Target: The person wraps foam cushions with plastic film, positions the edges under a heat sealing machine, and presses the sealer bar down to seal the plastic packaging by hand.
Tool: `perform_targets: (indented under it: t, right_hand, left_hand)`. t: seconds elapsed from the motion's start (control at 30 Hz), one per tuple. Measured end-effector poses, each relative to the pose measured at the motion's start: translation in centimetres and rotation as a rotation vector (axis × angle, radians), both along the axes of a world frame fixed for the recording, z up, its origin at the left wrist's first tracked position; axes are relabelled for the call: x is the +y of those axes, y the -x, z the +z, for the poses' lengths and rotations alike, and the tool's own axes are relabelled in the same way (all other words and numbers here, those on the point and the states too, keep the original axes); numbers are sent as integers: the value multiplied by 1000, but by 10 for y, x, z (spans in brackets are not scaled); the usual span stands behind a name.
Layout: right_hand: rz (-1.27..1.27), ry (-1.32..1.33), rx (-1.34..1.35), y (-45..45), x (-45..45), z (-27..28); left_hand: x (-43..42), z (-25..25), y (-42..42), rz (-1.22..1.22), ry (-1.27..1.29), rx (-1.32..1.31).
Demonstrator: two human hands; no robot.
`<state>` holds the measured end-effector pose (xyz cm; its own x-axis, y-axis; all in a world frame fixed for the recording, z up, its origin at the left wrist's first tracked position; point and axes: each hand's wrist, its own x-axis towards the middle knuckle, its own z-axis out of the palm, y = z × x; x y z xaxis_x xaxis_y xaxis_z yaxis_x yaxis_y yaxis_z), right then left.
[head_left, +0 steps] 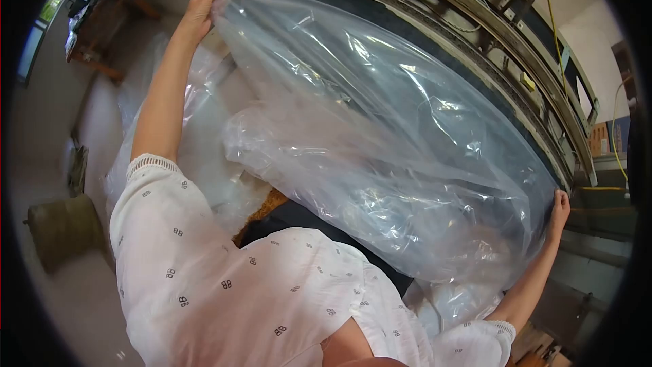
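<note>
A wide sheet of clear plastic film [380, 115] is stretched between my two hands, over dark fabric [326, 0] on a long machine bed. My left hand [204, 12] pinches the film's far left corner, arm extended. At the right end of the film, my right hand [559, 212] has its fingers pressed together on the edge. Loose folds of the film bunch up in the middle and hang towards my body. Below them, black fabric [299, 224] lies close in front of me.
A long machine frame with metal rails [502, 61] runs behind the film, with a yellow cable [557, 34] hanging at the right. On the left are a wooden table [102, 27] holding items and a greenish roll [71, 232] on the floor.
</note>
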<state>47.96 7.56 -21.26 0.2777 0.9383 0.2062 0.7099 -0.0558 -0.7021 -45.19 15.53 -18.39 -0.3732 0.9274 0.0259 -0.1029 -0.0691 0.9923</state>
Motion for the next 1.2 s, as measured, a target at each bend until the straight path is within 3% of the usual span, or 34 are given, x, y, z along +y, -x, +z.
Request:
perform_targets:
  t: [0.1,0.17,0.23,0.3,0.43,0.57,0.6,0.7,0.73,0.83,0.97,1.03,1.07,1.1,1.17,1.2]
  right_hand:
    - [-6,31,18,10,2,4]
    - [-9,-25,-13,34,-3,14]
    - [-19,-99,1,36,-5,18]
    - [10,-89,25,40,-11,30]
    - [12,-150,33,52,-27,48]
    - [50,-147,159,46,-40,57]
    - [64,-146,174,46,-41,58]
    - [20,-112,170,49,-56,66]
    - [17,-128,182,48,-60,67]
    - [4,-172,218,43,-67,62]
    - [30,-183,183,39,-65,56]
    - [77,-261,101,44,-70,58]
    - [102,-245,87,52,-76,62]
    - [157,-249,149,60,-77,62]
    - [168,-167,223,86,-88,74]
    - [175,-206,243,95,-93,79]
  left_hand:
    - [-1,1,3,31,-40,71]
    - [0,1,5,97,-41,322]
    - [8,-3,20,235,-61,1199]
    - [-12,31,-78,634,-277,1887]
    - [10,31,-195,-340,-428,1214]
    - [1,30,-318,-509,-386,1276]
    - [14,14,-327,-492,-488,1329]
    - [34,11,-349,-899,-76,1058]
    - [20,23,-359,-852,49,891]
    - [23,31,-362,-849,33,639]
    - [17,52,-359,-837,23,661]
    - [33,41,-355,-602,-190,1065]
    - [28,49,-366,-409,-311,1397]
    - [18,58,-387,-196,-231,1789]
    - [-2,58,-429,-46,-671,1715]
    - [-19,65,-462,-266,-733,1456]
